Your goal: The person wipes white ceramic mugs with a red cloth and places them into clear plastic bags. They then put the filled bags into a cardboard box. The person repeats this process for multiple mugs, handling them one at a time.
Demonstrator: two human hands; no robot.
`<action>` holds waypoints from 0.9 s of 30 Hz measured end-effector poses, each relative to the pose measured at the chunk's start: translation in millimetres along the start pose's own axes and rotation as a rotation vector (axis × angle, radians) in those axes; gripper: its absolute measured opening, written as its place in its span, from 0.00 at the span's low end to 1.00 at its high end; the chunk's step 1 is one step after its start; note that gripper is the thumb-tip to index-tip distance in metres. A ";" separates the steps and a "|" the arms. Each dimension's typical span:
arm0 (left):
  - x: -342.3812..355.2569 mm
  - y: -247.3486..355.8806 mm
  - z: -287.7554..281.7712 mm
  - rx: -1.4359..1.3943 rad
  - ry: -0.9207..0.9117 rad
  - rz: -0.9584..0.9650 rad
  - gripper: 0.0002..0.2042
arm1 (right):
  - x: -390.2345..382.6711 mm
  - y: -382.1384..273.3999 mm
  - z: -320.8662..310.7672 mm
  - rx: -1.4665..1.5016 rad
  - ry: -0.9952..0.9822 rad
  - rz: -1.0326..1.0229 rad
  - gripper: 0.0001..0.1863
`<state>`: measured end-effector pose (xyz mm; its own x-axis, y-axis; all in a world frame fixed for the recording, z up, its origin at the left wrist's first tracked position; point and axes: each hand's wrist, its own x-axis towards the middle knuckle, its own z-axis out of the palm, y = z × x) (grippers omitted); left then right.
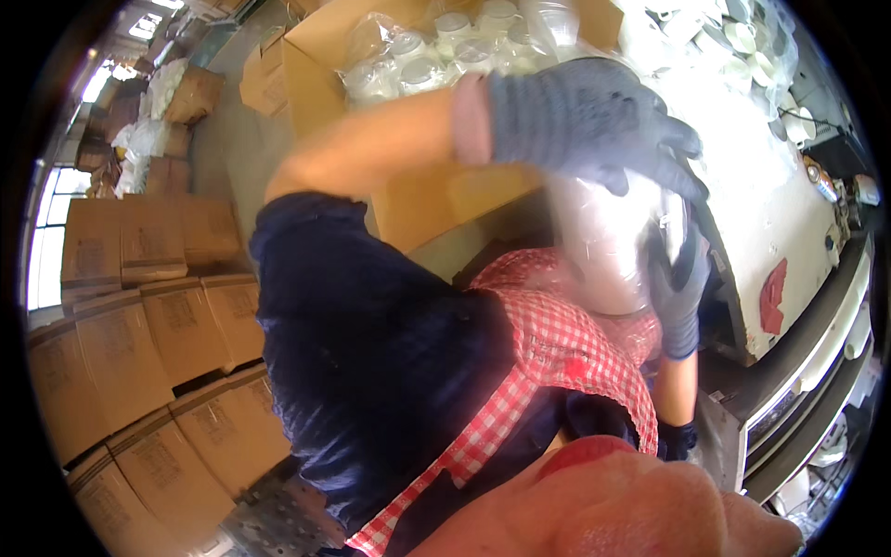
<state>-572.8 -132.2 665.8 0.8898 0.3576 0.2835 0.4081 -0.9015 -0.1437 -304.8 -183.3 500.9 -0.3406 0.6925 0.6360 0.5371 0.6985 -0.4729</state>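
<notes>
A large clear plastic jar (603,246), wrapped in a shiny clear bag, is held in front of my checked apron. My left hand (594,121), in a grey knit glove, reaches across from the left and curls over the jar's upper end. On its right side my right hand (682,288), gloved too, grips lower down, its fingers partly hidden behind the wrap. Just beyond my left forearm, an open cardboard box (418,204) holds several bagged clear jars (422,74) with whitish lids. Motion smears the left glove and the jar somewhat.
A white worktable (742,241) stands at the right, with a pile of white cups (733,42) at its far end and a red scrap (772,297) near its edge. Stacked closed cartons (139,334) fill the left side. Shelving (807,381) runs along the lower right.
</notes>
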 end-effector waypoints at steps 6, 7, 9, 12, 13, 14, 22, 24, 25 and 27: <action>-56.8 -58.0 -8.0 -0.237 0.088 -0.222 0.18 | 146.6 -40.2 10.3 0.115 -0.283 -0.101 0.24; -64.0 -62.7 -24.1 -0.263 0.024 -0.249 0.19 | 161.9 -35.5 12.5 0.389 -0.271 -0.031 0.25; -74.9 -75.0 -50.4 -0.369 -0.129 -0.431 0.20 | 169.1 -21.6 6.2 0.667 -0.196 0.063 0.28; -155.3 -115.6 -51.2 0.034 -0.286 -0.742 0.18 | 163.6 10.7 -22.0 0.749 -0.110 0.164 0.28; -190.4 -131.2 -33.8 0.161 -0.264 -0.735 0.16 | 156.7 22.8 -32.1 0.704 -0.092 0.190 0.28; -187.2 -129.4 -19.9 0.182 -0.408 -0.796 0.15 | 141.2 37.8 -47.9 0.637 -0.053 0.234 0.28; -230.0 -173.3 152.8 0.038 -0.830 -0.925 0.15 | 40.2 132.2 -183.9 0.353 0.274 0.445 0.23; -291.1 -190.3 183.8 0.108 -0.885 -0.897 0.14 | 28.3 159.7 -238.6 0.245 0.439 0.455 0.25; -294.5 -195.2 201.4 0.135 -0.881 -1.033 0.15 | 7.7 190.7 -274.8 -0.161 0.503 0.463 0.26; -297.5 -178.0 209.6 0.072 -0.921 -1.082 0.15 | -17.5 216.6 -360.6 -0.704 0.542 0.586 0.32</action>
<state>-867.4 -27.1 408.3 -0.0609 0.9047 -0.4218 0.9464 -0.0819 -0.3124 95.7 -109.3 607.2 0.4120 0.5930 0.6918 0.8902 -0.0998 -0.4445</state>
